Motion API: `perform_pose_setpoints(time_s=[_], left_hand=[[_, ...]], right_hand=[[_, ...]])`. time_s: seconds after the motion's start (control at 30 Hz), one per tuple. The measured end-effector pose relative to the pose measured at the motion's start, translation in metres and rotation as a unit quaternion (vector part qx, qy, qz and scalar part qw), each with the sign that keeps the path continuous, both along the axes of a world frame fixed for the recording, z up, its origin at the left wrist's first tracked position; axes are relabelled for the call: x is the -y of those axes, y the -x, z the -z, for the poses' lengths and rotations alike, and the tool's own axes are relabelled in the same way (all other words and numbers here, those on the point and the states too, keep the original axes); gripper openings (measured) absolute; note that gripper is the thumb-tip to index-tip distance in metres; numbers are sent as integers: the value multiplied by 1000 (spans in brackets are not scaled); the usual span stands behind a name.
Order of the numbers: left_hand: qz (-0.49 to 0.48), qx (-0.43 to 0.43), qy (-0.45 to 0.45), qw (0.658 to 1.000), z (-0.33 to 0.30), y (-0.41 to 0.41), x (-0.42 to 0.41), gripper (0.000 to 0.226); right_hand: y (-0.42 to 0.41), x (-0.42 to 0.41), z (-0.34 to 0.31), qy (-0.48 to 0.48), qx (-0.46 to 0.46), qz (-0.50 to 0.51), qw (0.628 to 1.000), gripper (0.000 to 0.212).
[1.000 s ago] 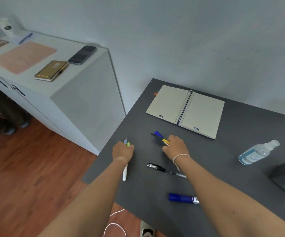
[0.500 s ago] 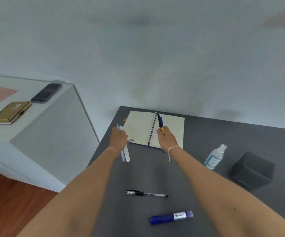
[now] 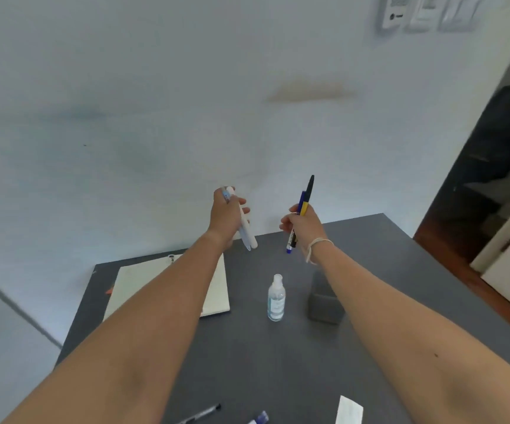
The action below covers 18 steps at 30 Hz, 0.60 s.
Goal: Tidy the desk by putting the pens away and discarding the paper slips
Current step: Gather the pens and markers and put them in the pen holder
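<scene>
My left hand [image 3: 226,217] is raised above the far side of the dark desk [image 3: 370,270] and grips two pale pens [image 3: 249,235], white and light blue, pointing down. My right hand [image 3: 301,226] is held up beside it, closed around a blue-and-yellow pen and a black pen [image 3: 304,198] that stick upward. On the desk's near edge lie a black pen [image 3: 204,413] and a blue marker [image 3: 259,418]. A white paper slip [image 3: 349,410] lies near the front right. A grey box-shaped holder [image 3: 324,304] stands under my right forearm.
An open spiral notebook [image 3: 217,289] lies at the desk's far left, partly hidden by my left arm. A small clear spray bottle [image 3: 276,298] stands upright between notebook and holder. A white cabinet side [image 3: 2,332] is at left, a doorway [image 3: 492,179] at right.
Both hands have lifted off the desk with their pens and moved up and right. My view swung right: the cabinet top left the frame and the holder, paper slip and doorway came in.
</scene>
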<state>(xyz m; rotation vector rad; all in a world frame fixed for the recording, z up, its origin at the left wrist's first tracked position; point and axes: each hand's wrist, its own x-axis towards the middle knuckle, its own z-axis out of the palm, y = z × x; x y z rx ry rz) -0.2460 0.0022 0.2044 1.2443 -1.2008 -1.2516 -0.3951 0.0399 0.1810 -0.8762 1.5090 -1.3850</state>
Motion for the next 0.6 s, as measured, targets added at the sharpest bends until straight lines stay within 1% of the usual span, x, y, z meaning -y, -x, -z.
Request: perform_pose_setpoints(time_s=[0.1,0.27,0.47,0.6], left_hand=[[46,-24,-7,999,7,59,-6,20],[87,-4,-19,996,37,130,-24,20],[84,50,-50,994,77,154,-35,26],[82,74,-54,992,98,156,-41,16]], right_hand=[[48,-14,8,-12,9,51,999,26],[99,-36,33,-30,32,100,994,27],[111,-44,69,-42,76,96,992,28],[108,-49,87,-51,65,78,994,28]])
